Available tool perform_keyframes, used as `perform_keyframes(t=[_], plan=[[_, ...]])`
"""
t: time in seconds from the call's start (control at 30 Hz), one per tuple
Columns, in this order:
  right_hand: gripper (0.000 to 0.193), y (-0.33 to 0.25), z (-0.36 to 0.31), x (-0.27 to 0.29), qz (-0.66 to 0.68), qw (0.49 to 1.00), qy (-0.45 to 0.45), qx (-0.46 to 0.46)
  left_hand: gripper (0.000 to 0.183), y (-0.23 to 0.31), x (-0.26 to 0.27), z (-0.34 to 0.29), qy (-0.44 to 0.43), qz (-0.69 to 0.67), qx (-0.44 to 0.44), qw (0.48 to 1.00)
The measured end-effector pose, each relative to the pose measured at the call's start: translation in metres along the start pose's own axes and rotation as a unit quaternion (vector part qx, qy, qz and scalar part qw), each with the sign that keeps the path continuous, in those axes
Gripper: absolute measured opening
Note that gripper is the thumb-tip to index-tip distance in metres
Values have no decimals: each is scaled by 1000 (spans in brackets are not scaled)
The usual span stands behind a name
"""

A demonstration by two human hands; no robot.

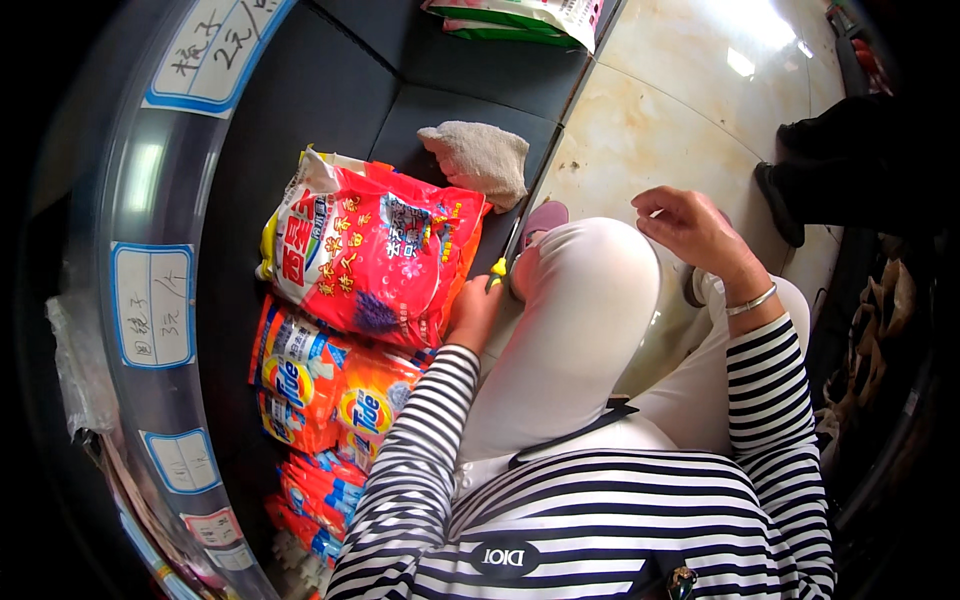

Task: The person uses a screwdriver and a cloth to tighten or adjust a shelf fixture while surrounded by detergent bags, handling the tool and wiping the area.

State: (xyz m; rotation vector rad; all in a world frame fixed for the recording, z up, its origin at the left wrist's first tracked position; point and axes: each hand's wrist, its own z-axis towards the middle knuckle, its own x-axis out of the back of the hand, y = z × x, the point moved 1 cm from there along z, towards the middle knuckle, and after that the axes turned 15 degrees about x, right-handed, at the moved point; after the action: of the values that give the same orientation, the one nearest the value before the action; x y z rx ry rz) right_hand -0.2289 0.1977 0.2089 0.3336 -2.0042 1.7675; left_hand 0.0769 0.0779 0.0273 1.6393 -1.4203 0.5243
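Observation:
My left hand [473, 312] is closed on a small yellow-and-black handled tool [497, 272]; its kind I cannot make out. That hand sits against the right edge of a big red plastic bag [385, 250], which looks like laundry powder and lies on a dark shelf. Over my knees hovers my right hand [690, 225], its fingers loosely bent and nothing visible in them. A silver bangle [752, 300] circles the right wrist.
Orange detergent bags [370, 400] and smaller red-and-blue packets [318, 500] lie nearer me. Behind the red bag is a beige cloth [478, 160]; farther off, a green-and-white package [520, 22]. A curved rail [165, 215] with labels runs along the left. Another person's dark shoe [780, 203] stands at right.

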Motion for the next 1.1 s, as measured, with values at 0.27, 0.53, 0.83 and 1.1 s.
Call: perform_keyframes(t=[0.27, 0.53, 0.83, 1.1], plan=[[26, -6, -7, 9, -9, 1000, 8, -20, 32, -29, -7, -13, 21, -43, -15, 999], [27, -10, -7, 8, 9, 1000, -3, -28, 34, 18, 10, 5, -28, -29, 22, 999], [23, -10, 0, 7, -25, 1000, 0, 9, 34, 22, 6, 8, 3, -35, -3, 999], [23, -15, 2, 6, -15, 999, -3, 43, 33, 14, 4, 7, -41, -76, 23, 996]])
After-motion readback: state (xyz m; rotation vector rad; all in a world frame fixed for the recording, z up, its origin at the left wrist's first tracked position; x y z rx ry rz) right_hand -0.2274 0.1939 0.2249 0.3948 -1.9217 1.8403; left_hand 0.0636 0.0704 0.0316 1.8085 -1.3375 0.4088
